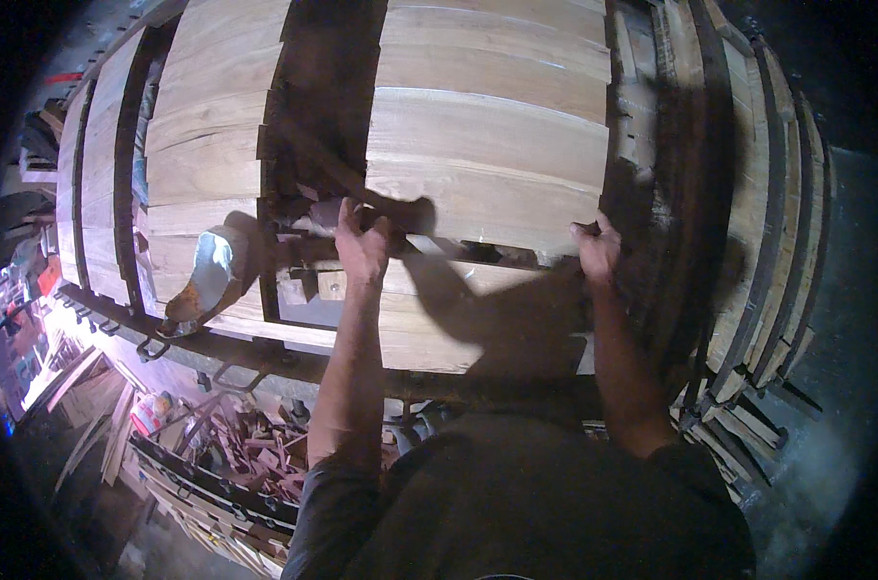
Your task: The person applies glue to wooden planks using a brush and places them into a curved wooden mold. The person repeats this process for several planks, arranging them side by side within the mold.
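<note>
Pale wooden boards lie edge to edge in wide columns on a dark metal frame. My left hand (363, 248) is closed at the left end of the lowest board (482, 213) of the middle column's upper group, thumb and fingers curled. At that board's right end, my right hand (598, 249) is closed with bent fingers over the corner. A narrow dark gap separates this board from the boards (419, 333) nearer my body. Heavy shadows fall across both, so the exact finger contact is partly hidden.
Left of my left hand, a cut-open white container (207, 275) with brown stains rests on another board column (207, 145). A metal rail (294, 360) edges the near side. Below lie wood offcuts (265, 454); racked panels (767, 213) stand at the right.
</note>
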A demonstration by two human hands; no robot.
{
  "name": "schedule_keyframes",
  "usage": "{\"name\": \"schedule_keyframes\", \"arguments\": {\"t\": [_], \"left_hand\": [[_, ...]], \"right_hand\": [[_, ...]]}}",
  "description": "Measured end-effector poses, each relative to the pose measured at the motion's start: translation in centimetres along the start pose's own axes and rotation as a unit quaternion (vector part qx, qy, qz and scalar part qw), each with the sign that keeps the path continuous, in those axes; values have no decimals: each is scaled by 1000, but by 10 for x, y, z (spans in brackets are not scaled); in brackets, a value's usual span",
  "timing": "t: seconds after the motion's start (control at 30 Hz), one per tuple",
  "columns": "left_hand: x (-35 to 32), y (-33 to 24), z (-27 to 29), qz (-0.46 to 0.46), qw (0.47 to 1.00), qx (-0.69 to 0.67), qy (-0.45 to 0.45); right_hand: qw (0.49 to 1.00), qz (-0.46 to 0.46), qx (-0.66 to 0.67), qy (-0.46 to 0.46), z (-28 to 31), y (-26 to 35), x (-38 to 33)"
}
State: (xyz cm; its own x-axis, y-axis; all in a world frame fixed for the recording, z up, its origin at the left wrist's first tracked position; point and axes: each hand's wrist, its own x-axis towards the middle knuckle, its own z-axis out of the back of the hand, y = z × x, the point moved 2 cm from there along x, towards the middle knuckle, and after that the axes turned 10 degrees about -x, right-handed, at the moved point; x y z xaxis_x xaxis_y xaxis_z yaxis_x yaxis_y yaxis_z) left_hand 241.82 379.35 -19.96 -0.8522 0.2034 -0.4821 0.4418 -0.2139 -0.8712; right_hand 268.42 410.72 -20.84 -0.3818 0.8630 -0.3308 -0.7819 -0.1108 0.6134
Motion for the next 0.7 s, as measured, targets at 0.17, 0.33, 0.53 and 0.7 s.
{"name": "schedule_keyframes", "arguments": {"t": [0.17,0.33,0.53,0.7], "left_hand": [[-11,-18,18,-27,994,-89,61],[-38,-7,64,20,996,80,29],[-75,23,73,21,995,30,98],[-85,17,87,-12,997,43,70]], "right_hand": [[998,60,-6,20,3,-9,-1],[986,-55,-147,51,8,-66,-38],[964,42,-251,79,20,-83,-87],[989,92,-115,15,44,-65,-100]]}}
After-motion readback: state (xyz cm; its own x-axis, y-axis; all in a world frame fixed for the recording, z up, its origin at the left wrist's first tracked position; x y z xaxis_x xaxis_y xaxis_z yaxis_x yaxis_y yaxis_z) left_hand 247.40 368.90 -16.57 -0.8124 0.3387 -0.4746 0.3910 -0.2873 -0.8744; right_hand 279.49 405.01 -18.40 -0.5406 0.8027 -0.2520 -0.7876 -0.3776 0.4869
